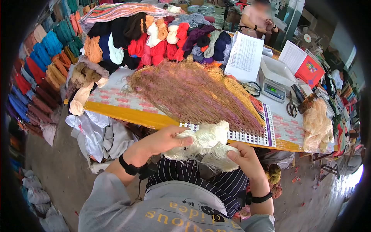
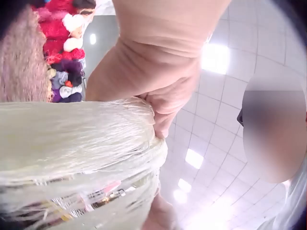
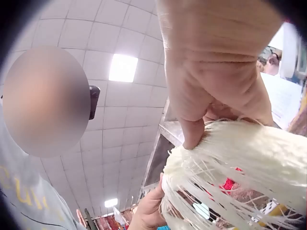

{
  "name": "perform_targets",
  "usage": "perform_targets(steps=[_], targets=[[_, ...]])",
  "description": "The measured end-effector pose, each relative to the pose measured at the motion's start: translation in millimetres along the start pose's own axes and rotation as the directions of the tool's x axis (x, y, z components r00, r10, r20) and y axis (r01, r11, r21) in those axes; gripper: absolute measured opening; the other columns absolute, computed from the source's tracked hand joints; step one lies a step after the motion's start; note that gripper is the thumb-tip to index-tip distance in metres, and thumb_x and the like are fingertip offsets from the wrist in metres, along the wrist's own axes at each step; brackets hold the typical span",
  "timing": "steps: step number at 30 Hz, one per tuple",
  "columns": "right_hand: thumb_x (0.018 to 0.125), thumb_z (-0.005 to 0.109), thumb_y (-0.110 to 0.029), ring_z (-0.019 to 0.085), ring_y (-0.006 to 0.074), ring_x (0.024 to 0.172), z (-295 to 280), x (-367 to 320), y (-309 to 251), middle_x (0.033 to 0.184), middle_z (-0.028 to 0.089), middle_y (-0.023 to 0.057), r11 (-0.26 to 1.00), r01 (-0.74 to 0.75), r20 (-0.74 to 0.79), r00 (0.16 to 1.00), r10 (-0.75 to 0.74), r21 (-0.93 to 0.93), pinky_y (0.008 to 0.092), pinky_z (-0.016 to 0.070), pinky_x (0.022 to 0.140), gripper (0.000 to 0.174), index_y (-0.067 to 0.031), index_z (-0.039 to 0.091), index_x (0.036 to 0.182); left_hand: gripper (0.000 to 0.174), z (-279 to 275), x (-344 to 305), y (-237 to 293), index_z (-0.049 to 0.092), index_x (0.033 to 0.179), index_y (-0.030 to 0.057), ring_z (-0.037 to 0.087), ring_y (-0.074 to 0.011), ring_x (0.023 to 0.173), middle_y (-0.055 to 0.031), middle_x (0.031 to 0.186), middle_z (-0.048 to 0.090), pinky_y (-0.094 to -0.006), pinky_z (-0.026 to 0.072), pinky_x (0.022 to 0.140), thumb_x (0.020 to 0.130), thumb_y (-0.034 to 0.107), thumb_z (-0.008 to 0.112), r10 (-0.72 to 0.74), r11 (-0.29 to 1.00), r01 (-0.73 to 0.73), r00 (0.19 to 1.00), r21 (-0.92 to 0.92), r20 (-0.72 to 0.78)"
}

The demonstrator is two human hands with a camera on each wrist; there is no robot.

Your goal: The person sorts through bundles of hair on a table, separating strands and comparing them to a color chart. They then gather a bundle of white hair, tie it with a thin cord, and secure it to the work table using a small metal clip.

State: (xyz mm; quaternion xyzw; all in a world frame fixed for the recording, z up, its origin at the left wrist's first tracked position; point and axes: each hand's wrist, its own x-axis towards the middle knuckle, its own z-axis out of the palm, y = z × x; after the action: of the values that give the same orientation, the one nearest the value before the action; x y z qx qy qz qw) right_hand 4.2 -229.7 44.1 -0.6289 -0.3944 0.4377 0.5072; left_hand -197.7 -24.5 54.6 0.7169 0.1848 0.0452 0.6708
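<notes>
A cream-white skein of thin yarn [image 1: 210, 140] is held between both hands over the lap, in front of the table edge. My left hand [image 1: 164, 142] grips its left part, thumb on top. On the other side my right hand [image 1: 247, 160] pinches the lower right part between thumb and fingers. The left wrist view shows the strands [image 2: 72, 139] spread below the left hand [image 2: 148, 72]. In the right wrist view, loose strands [image 3: 240, 158] hang apart under the right hand [image 3: 216, 72]. Some fingertips are hidden by the yarn.
Brown-purple threads [image 1: 201, 92] cover a perforated strip [image 1: 269, 125] on the table [image 1: 127, 116]. Behind are coloured skeins [image 1: 158, 50]; at right stand a scale [image 1: 273, 89], scissors [image 1: 291, 106] and a peach yarn bundle [image 1: 317, 125]. A person [image 1: 257, 21] is at the back.
</notes>
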Motion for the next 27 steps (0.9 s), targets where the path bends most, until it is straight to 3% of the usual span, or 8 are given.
perform_targets(steps=[1, 5, 12, 15, 17, 18, 21, 27], targets=[[0.085, 0.064, -0.017, 0.053, 0.0108, 0.096, 0.3, 2.2, 5.4, 0.101, 0.06, 0.0058, 0.991, -0.019, 0.048, 0.999, 0.013, 0.131, 0.0262, 0.0426, 0.085, 0.036, 0.0022, 0.054, 0.113, 0.044, 4.3, -1.2, 3.2, 0.055, 0.118, -0.002, 0.056, -0.0085, 0.084, -0.0042, 0.094, 0.063, -0.0243, 0.0457, 0.074, 0.088, 0.029, 0.062, -0.025, 0.965, 0.028, 1.0, -0.262, 0.015], [0.084, 0.067, -0.022, 0.041, 0.0153, 0.117, 21.2, 15.1, 22.6, 0.123, 0.047, 0.0093, 0.949, 0.038, 0.118, 0.99, -0.078, 0.313, 0.0315, 0.0301, 0.101, 0.062, 0.0027, 0.034, 0.13, 0.046, 15.5, 6.2, -2.0, 0.049, 0.124, 0.0001, 0.054, -0.0087, 0.095, -0.0039, 0.108, 0.059, -0.0243, 0.0439, 0.082, 0.089, 0.027, 0.06, -0.002, 0.901, 0.02, 0.999, -0.433, 0.041], [0.086, 0.064, -0.03, 0.053, 0.0112, 0.096, 25.5, 16.0, 10.3, 0.105, 0.059, 0.0067, 0.96, -0.04, 0.089, 0.996, 0.017, 0.275, 0.0273, 0.0423, 0.086, 0.046, 0.0043, 0.053, 0.116, 0.046, 18.7, 11.8, -11.2, 0.047, 0.126, -0.0001, 0.053, -0.0124, 0.103, -0.0059, 0.114, 0.057, -0.0283, 0.0437, 0.086, 0.091, 0.029, 0.056, -0.016, 0.869, 0.058, 0.996, -0.491, 0.089], [0.089, 0.06, -0.031, 0.054, 0.0104, 0.09, 18.1, 10.2, 1.3, 0.097, 0.062, 0.0054, 0.975, -0.005, 0.043, 0.999, -0.005, 0.22, 0.0265, 0.0436, 0.082, 0.042, 0.0058, 0.059, 0.108, 0.037, 17.0, 14.6, -10.7, 0.052, 0.117, 0.0004, 0.059, -0.0141, 0.085, -0.0055, 0.094, 0.061, -0.0306, 0.0452, 0.084, 0.095, 0.03, 0.049, -0.092, 0.765, 0.092, 0.995, -0.638, 0.034], [0.089, 0.06, -0.03, 0.054, 0.0109, 0.091, 13.0, 7.2, -0.8, 0.099, 0.062, 0.0054, 0.968, 0.056, 0.013, 0.998, -0.061, 0.244, 0.0264, 0.0437, 0.082, 0.043, 0.0066, 0.057, 0.112, 0.036, 0.3, 19.8, -19.0, 0.055, 0.106, 0.0014, 0.055, -0.0133, 0.056, -0.0026, 0.066, 0.055, -0.0279, 0.049, 0.07, 0.097, 0.033, 0.04, 0.166, 0.624, 0.235, 0.892, -0.745, 0.42], [0.089, 0.059, -0.029, 0.056, 0.0125, 0.092, 10.7, 6.3, 3.8, 0.101, 0.062, 0.0063, 0.947, 0.071, 0.016, 0.997, -0.08, 0.313, 0.0272, 0.0441, 0.082, 0.044, 0.0062, 0.056, 0.114, 0.038, -0.1, 18.2, -13.3, 0.055, 0.098, 0.0026, 0.04, -0.0083, 0.038, 0.0013, 0.05, 0.042, -0.0233, 0.0464, 0.053, 0.098, 0.037, 0.037, 0.018, 0.703, 0.255, 0.927, -0.664, 0.374], [0.089, 0.059, -0.03, 0.058, 0.0143, 0.093, 8.3, 5.8, 11.7, 0.102, 0.063, 0.0079, 0.864, 0.017, 0.058, 0.997, -0.054, 0.503, 0.0283, 0.0443, 0.084, 0.044, 0.0056, 0.056, 0.114, 0.047, -8.4, 24.7, -17.0, 0.054, 0.1, -0.0008, 0.035, -0.0052, 0.034, 0.0019, 0.05, 0.044, -0.0233, 0.0429, 0.047, 0.096, 0.043, 0.038, -0.034, 0.714, 0.368, 0.868, -0.595, 0.495], [0.091, 0.055, -0.032, 0.061, 0.0168, 0.085, 16.5, 4.8, 5.2, 0.1, 0.063, 0.0124, 0.815, 0.007, 0.045, 0.998, -0.04, 0.579, 0.0289, 0.0479, 0.076, 0.044, 0.0045, 0.054, 0.115, 0.042, 9.6, 16.8, 1.5, 0.056, 0.1, 0.0019, 0.038, -0.0017, 0.038, 0.0042, 0.056, 0.047, -0.0218, 0.0439, 0.051, 0.084, 0.04, 0.062, -0.002, 0.94, 0.133, 0.923, -0.313, 0.385]])
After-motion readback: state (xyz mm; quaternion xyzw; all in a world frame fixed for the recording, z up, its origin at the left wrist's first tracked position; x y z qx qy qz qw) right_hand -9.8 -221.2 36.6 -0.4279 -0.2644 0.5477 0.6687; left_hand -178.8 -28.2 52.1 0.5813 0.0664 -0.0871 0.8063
